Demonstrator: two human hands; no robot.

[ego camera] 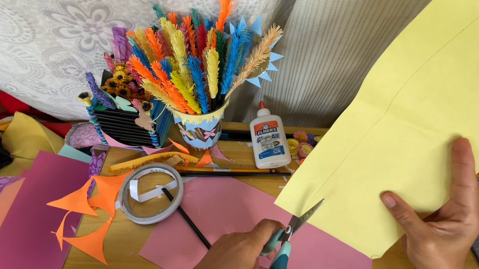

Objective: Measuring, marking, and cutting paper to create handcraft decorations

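Left hand (239, 264) gripping scissors (284, 249), right hand (443, 231) pinching yellow paper (447, 102), cluttered wooden table (121, 249), lace curtain (48, 17)

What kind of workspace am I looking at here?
Likely a home paper-craft table: a cup of coloured paper feathers, a white glue bottle, and loose coloured sheets. The left hand works scissors on a yellow sheet held by the right hand.

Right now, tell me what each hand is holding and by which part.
The left hand holds teal-handled scissors by the handle loops, blades at the yellow paper's edge. The right hand pinches the yellow paper sheet near its lower edge.
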